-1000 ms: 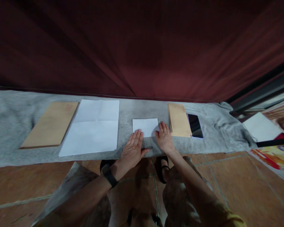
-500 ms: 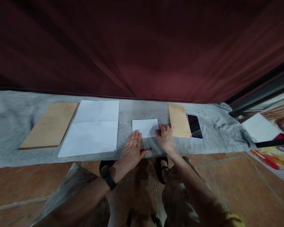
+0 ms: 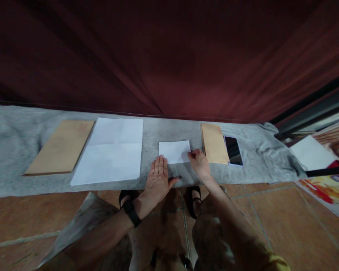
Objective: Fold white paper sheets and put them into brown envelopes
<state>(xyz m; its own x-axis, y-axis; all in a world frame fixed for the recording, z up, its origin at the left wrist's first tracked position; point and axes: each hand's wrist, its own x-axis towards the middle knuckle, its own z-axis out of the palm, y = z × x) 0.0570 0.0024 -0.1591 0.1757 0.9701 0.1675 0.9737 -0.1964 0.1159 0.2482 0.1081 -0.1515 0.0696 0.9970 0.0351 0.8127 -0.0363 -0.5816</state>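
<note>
A small folded white paper (image 3: 173, 151) lies on the grey cloth-covered bench (image 3: 14, 128) in front of me. My left hand (image 3: 157, 177) rests flat with fingers stretched out, its tips at the paper's near left corner. My right hand (image 3: 199, 162) has its fingers curled at the paper's right edge, pinching or touching that edge. A black band sits on my left wrist.
Left of the small paper lie a large creased white sheet (image 3: 111, 150) and a brown envelope (image 3: 60, 146). To the right are another brown envelope (image 3: 214, 148) and a dark phone (image 3: 233, 150). A maroon curtain hangs behind. White paper (image 3: 310, 152) sits far right.
My right hand went from lying flat beside the paper to curling its fingers at the paper's right edge. My left hand stayed flat and shifted slightly.
</note>
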